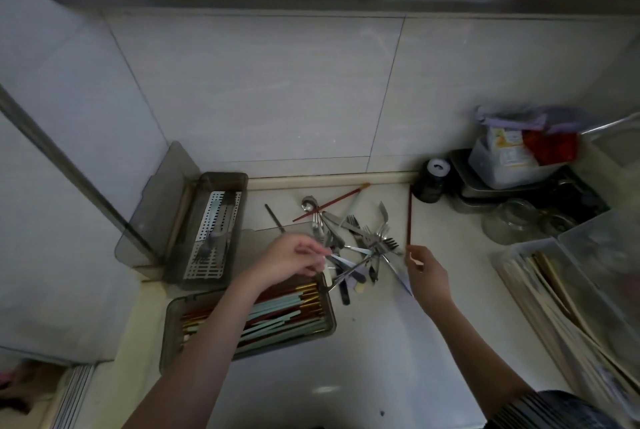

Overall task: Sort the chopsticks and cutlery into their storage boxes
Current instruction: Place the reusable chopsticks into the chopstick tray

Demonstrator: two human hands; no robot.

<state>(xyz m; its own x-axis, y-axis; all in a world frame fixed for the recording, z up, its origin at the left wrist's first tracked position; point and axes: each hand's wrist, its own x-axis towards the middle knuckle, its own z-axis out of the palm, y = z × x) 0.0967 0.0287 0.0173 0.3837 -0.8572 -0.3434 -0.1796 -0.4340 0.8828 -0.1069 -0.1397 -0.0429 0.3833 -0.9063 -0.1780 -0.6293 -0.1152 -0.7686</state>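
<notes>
Storage boxes: two on table (381, 342); chopstick box (323, 319) near, cutlery box (207, 231) behind it.
Chopstick box contents: many red-brown, gold and mint sticks, too many to count.
Cutlery pile (360, 241): forks, spoons, knives between the hands.
Left hand (291, 260): fingers pinch one pale-handled utensil (334, 257) at pile's left edge.
Right hand (427, 267): pinches brown chopstick (409, 217), right of pile, stick pointing away.
Loose chopstick (330, 203): one, behind pile.
</notes>
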